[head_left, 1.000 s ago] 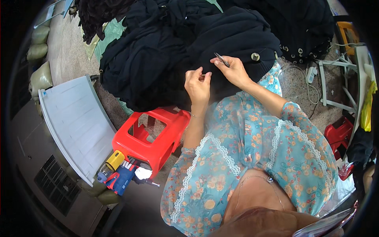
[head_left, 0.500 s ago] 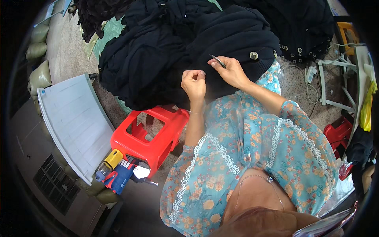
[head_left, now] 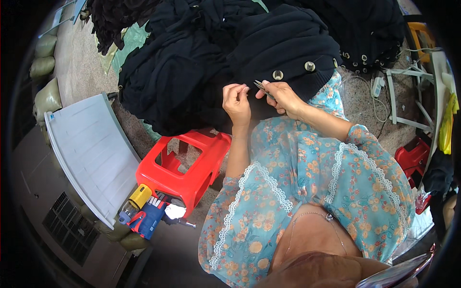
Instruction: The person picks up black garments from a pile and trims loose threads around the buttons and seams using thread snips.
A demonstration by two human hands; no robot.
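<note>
A black knit garment (head_left: 283, 43) with large round buttons spreads over my lap, bunched in thick folds. One button (head_left: 278, 75) shows just beyond my right hand; another button (head_left: 309, 66) lies farther right along the ribbed edge. My right hand (head_left: 283, 97) is closed round small metal thread snips (head_left: 260, 85), whose blades point up and left, slightly apart at the tips. Close to the left of those tips, my left hand (head_left: 236, 102) holds thumb and fingers in a pinch above the black cloth. Whatever lies between them is too small to make out.
A red plastic stool (head_left: 192, 149) stands at my left, with a blue box (head_left: 150, 218) and a yellow-topped container (head_left: 139, 196) by its side. Beyond it leans a white panel (head_left: 91, 153). More dark buttoned garments (head_left: 370, 33) lie far right, near a power strip (head_left: 378, 87) and its cord.
My right hand has drawn slightly down and turned, with the snips now showing spread tips. A button hidden before is uncovered beside it. My left-hand fingers have shifted a little, still pinched.
</note>
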